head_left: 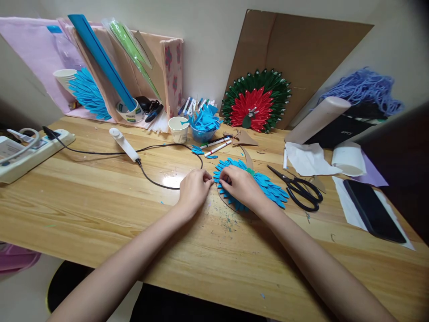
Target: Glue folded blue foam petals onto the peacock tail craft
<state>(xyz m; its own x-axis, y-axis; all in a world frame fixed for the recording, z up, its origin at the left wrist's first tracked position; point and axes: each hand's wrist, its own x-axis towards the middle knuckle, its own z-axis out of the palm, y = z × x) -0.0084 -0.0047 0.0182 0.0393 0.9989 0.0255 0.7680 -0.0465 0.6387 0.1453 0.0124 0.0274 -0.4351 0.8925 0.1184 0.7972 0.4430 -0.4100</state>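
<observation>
A craft piece of layered blue petals (268, 185) on a cardboard backing lies flat on the table, with a bit of green near its upper middle. My right hand (241, 185) rests over it, thumb and fingers pinched together at its left edge; what they hold is hidden. Just left of that edge is my left hand (196, 188), its thumb and forefinger also closed, on something too small to make out. Close above lie loose blue petals (197, 150), two slim pens (217, 147) and cardboard scraps (247, 137). Black-handled scissors (303, 190) lie right of the piece.
A white hot glue gun (124, 144) trails a black cord to a power strip (33, 152). Behind stand a paper cup (178, 129), a bowl of blue pieces (204, 129) and a red-green petal craft (254, 105). A phone (373, 210) and tape roll (348, 158) lie right.
</observation>
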